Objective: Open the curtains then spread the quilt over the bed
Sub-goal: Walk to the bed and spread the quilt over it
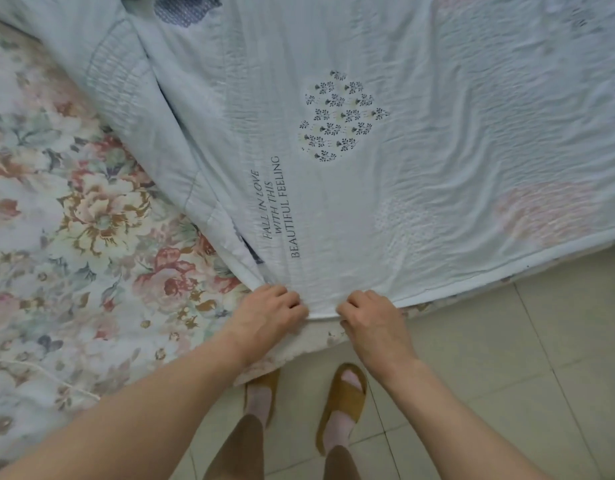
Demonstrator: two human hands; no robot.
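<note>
A pale blue quilt [385, 161] with printed lettering and a patch of small dark sprigs lies over the right and middle of the bed. Its left part is folded back in a thick ridge, leaving the floral bedsheet [74, 237] bare on the left. My left hand [269, 311] and my right hand [371, 318] grip the quilt's near edge side by side at the bed's edge, a hand's width apart. The curtains are out of view.
Beige floor tiles [506, 358] run along the bed's near side on the right. My feet in brown slippers [344, 403] stand on the tiles right against the bed edge, below my hands.
</note>
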